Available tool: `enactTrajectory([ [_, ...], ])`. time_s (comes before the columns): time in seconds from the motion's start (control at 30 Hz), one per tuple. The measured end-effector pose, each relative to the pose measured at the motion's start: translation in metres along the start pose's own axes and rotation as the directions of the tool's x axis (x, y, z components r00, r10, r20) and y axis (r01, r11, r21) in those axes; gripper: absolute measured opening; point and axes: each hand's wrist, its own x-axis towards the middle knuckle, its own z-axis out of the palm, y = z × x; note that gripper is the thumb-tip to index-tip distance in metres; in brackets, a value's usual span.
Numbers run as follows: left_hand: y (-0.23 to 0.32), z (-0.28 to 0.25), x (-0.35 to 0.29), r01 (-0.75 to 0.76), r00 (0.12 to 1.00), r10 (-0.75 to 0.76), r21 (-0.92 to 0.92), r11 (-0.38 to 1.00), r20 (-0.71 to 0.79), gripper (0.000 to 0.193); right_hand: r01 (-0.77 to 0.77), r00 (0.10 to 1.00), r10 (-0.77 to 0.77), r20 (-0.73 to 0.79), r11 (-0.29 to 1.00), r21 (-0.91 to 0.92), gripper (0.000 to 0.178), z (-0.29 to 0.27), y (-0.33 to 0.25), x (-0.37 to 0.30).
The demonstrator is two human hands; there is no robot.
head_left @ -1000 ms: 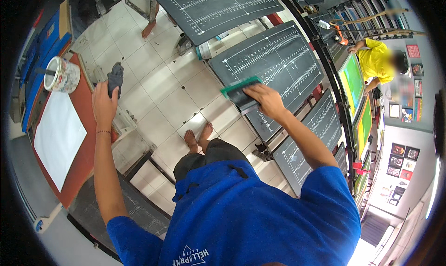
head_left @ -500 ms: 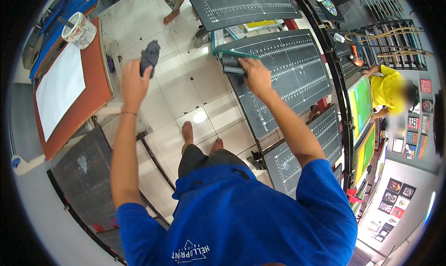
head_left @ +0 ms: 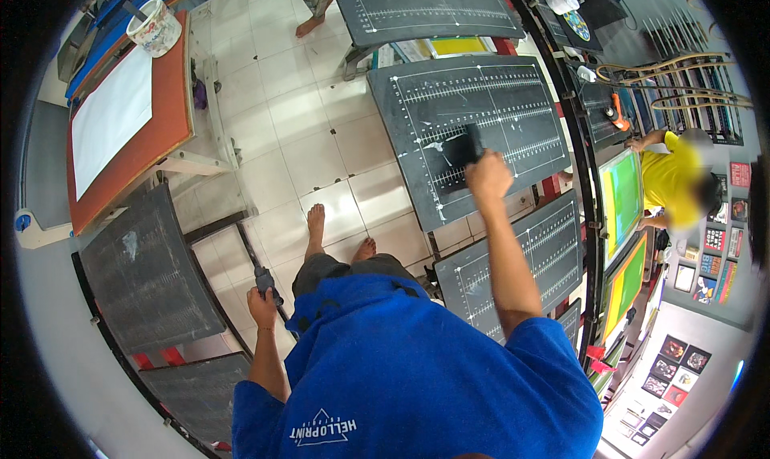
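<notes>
My right hand (head_left: 490,178) is closed on a dark squeegee (head_left: 475,143), pressed against or just over a black pallet board (head_left: 513,90) marked with white ruler lines. To the left of its blade are a whitish smear (head_left: 435,147) and a darker patch on the board. Down at my left side, my left hand (head_left: 261,308) grips a crumpled dark grey cloth (head_left: 265,281), beside a dark metal bar (head_left: 249,246).
Other black pallets lie ahead (head_left: 425,10), near right (head_left: 521,250) and left (head_left: 144,270). An orange-brown table (head_left: 172,122) holds white paper (head_left: 112,122) and a stained bucket (head_left: 154,32). At right, a person in yellow (head_left: 670,170) handles a framed screen (head_left: 622,186).
My right hand has moved the squeegee from the pallet's left edge towards its middle and turned it. My left hand has come back and down with the cloth. The view has shifted slightly.
</notes>
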Motion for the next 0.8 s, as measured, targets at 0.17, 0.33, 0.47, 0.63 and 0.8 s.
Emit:
enactTrajectory([
  [0.17, -0.014, 0.016, 0.013, -0.024, 1.0, 0.025, 0.062, 0.998, -0.017, 0.031, 0.328, 0.945, -0.321, -0.069, 0.936, 0.129, 0.019, 0.001, -0.108, -0.061],
  [0.33, 0.043, 0.003, 0.065, -0.045, 0.998, 0.042, -0.064, 0.997, -0.037, 0.034, 0.305, 0.949, -0.316, 0.01, 0.924, 0.231, 0.032, -0.029, -0.079, -0.019],
  [0.47, 0.031, -0.002, 0.062, 0.002, 0.999, -0.005, -0.081, 0.997, -0.044, 0.034, 0.518, 0.855, -0.499, -0.139, 0.814, 0.262, 0.048, -0.018, -0.006, -0.003],
  [0.63, -0.013, 0.004, 0.015, 0.074, 0.997, -0.074, 0.048, 0.996, 0.009, 0.035, 0.775, 0.632, -0.757, -0.169, 0.607, 0.177, 0.062, 0.002, 0.044, -0.043],
  [0.8, -0.036, 0.008, -0.018, 0.167, 0.981, -0.177, 0.122, 0.978, 0.073, 0.034, 0.77, 0.638, -0.753, -0.163, 0.623, 0.136, 0.07, 0.003, 0.029, -0.043],
])
